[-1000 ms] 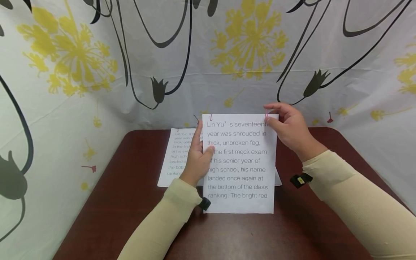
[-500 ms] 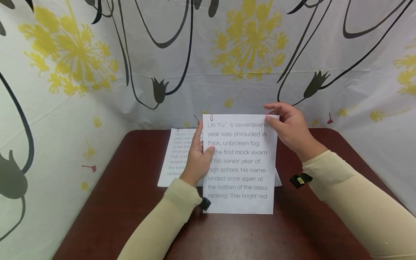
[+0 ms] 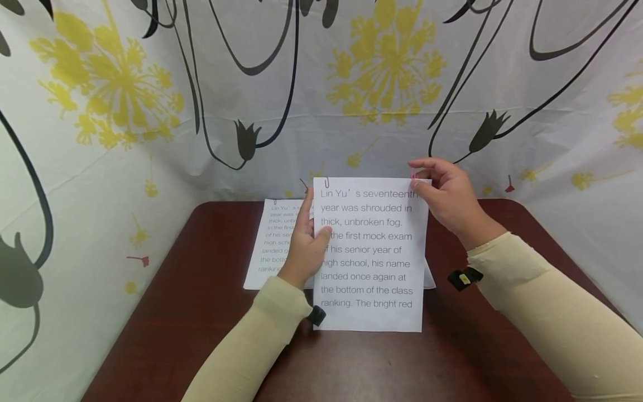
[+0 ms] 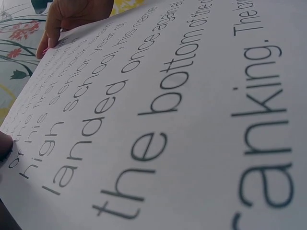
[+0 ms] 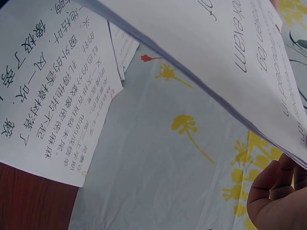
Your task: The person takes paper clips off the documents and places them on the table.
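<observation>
Hands: left (image 3: 305, 251) grips papers (image 3: 369, 262), right (image 3: 452, 198) higher, pinching clip (image 3: 413, 173).

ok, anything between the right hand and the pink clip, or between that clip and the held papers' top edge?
Nothing visible: the right hand pinches the pink clip at the top edge of the held papers; the red clip and left hand are further left.

The left sleeve (image 3: 246, 346) and right sleeve (image 3: 557, 318) are pale cream-yellow, in smooth, plain cloth. Each ends in a matching cuff, the right cuff (image 3: 504, 262) broad and creased. Beside the left cuff (image 3: 282, 298) sits a small black device (image 3: 316, 315); beside the right, a blocky black one (image 3: 457, 281) bearing a small pale-yellow marking (image 3: 465, 278). The left hand (image 3: 306, 243) and right hand (image 3: 449, 195) are bare.
</observation>
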{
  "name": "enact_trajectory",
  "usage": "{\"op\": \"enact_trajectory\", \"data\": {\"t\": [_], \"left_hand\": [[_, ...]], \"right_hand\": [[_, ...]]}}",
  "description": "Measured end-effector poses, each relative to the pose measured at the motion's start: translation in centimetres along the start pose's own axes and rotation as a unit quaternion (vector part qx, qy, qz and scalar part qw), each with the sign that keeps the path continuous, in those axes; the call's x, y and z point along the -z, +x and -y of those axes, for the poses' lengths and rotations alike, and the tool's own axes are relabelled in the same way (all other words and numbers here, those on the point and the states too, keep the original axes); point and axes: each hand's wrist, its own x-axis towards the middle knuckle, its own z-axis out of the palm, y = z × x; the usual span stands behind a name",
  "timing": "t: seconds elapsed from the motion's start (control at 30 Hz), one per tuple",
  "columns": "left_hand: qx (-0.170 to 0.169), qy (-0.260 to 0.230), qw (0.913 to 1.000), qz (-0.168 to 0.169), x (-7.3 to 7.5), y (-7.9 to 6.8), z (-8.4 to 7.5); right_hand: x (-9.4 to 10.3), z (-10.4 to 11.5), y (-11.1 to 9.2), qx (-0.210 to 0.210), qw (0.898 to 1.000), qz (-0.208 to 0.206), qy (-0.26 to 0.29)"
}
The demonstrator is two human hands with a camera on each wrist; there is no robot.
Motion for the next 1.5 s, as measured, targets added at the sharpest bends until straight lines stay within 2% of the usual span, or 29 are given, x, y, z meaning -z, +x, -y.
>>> {"op": "enact_trajectory", "data": {"t": [0.97,1.5], "left_hand": [[-0.003,-0.005,1.0,0.002,0.0,-0.01,0.01],[0.004,0.003,1.0,-0.005,-0.03,-0.04,-0.1]], "right_hand": [[0.39,0.09,0.39,0.019,1.0,0.004,0.024],[0.47,0.38,0.25,0.008,1.0,0.004,0.006]]}}
